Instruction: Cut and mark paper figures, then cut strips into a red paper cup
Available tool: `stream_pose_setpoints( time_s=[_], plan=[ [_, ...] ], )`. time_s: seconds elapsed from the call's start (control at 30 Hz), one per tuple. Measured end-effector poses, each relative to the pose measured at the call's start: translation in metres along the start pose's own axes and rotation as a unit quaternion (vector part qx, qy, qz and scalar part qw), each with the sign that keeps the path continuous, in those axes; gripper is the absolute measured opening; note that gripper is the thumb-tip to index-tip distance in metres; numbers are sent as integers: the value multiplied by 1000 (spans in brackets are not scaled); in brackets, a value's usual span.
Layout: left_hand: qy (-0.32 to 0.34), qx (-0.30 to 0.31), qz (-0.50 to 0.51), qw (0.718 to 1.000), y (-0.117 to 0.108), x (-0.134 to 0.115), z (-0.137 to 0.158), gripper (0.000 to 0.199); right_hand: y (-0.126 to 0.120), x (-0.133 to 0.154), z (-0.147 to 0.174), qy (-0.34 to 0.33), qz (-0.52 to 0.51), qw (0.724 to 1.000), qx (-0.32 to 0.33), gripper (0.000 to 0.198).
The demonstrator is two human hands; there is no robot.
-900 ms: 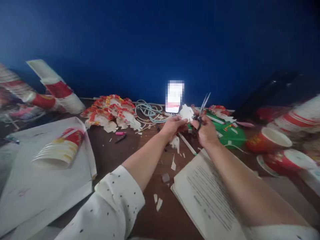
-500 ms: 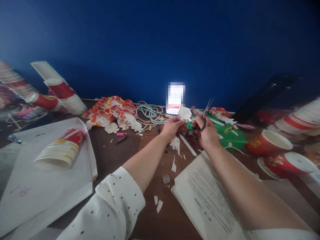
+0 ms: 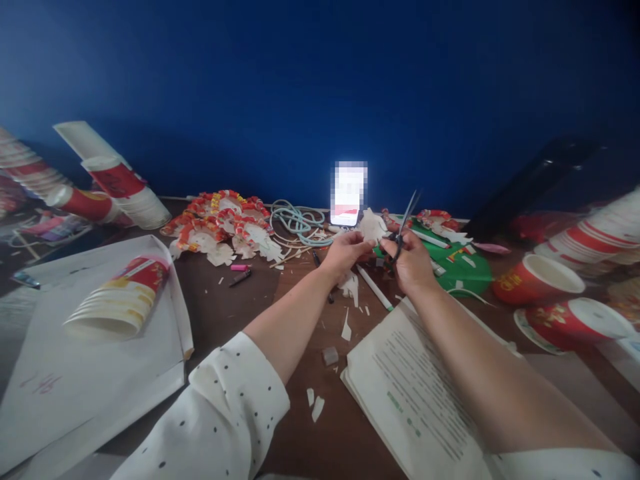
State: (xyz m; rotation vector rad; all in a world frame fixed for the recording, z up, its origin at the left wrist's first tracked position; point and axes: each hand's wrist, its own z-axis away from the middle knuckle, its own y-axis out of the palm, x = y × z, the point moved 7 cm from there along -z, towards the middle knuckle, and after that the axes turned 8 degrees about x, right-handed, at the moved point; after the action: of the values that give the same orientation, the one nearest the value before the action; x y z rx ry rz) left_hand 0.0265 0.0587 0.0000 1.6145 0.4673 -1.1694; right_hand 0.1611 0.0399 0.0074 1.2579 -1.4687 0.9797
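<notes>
Over the middle of the table, my left hand [image 3: 346, 255] pinches a white paper cutout [image 3: 371, 227] with a ragged edge. Beside it, my right hand [image 3: 414, 261] is closed around a pair of scissors [image 3: 407, 217], whose blades point up and away from the paper. The fingertips of my right hand are close to the cutout's right edge; whether they touch it I cannot tell. Behind the hands a lit phone [image 3: 349, 193] leans upright against the blue wall. Paper scraps [image 3: 349, 288] and a white pen [image 3: 375, 288] lie beneath the hands.
Red-trimmed paper cutouts [image 3: 225, 223] and a coiled pale blue cord [image 3: 299, 223] lie at the back. A flattened white box [image 3: 100, 393] with stacked paper cups [image 3: 120, 300] is at left. Printed sheets [image 3: 425, 400], a green sheet [image 3: 470, 273] and red cups [image 3: 537, 280] occupy the right.
My right hand and the scissors have shifted slightly, with the blades a little lower and further left. The white cutout is still in my left hand. The whole view has moved slightly.
</notes>
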Motion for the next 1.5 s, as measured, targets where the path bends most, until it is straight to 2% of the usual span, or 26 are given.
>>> stream_pose_setpoints(
  time_s=[0.3,0.53,0.7,1.1,1.27,1.5],
  plan=[
    [15,-37,-18,999,-12,-2,-2,17,6,1,3,22,23,999,29,43],
    [65,-79,33,994,-30,-10,-8,27,26,-3,13,118,90,977,152,44],
    [70,-82,53,993,-30,-16,-6,24,32,-2,19,130,131,962,201,45],
    [91,-81,11,992,-35,-15,-9,23,40,17,24,94,147,964,200,42],
    [72,-54,-16,996,-32,-12,-9,23,32,9,20,85,144,968,187,39],
    [44,-21,12,999,-26,-9,-9,35,25,2,16,77,138,973,170,36]
  ],
)
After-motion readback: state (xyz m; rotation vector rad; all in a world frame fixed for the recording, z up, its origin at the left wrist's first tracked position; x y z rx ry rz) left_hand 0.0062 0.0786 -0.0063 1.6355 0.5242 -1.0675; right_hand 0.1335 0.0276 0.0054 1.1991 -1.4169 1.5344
